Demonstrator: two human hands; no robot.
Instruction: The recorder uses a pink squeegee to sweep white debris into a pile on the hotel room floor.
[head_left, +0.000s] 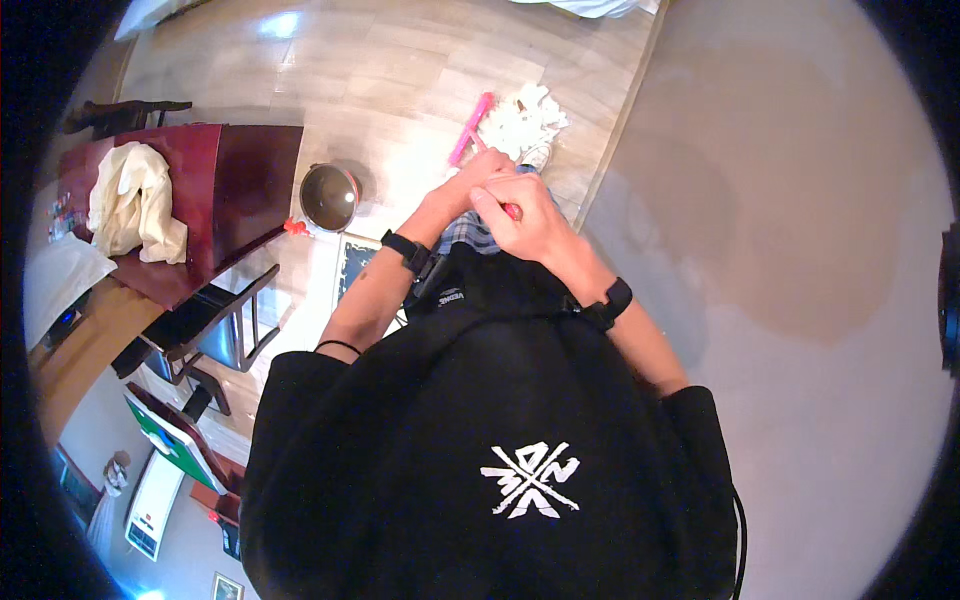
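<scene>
Both of my hands grip one handle in front of my waist. My left hand (484, 174) is the farther one, closed around the shaft. Against it, my right hand (521, 217) is closed around the handle's red end (513, 211). A pink T-shaped head, of a broom or a floor squeegee (472, 129), rests on the floor beyond my hands; most of the shaft is hidden by my hands. A heap of crumpled white paper or cloth pieces (525, 120) lies against the right side of the head, just beyond a white shoe (537, 156).
A round bin (330, 197) stands on the floor at the left. Beyond it is a dark red table (196, 172) bearing a cream cloth (135, 199). Black chairs (225, 319) stand nearer me. A plain wall (787, 225) runs along the right.
</scene>
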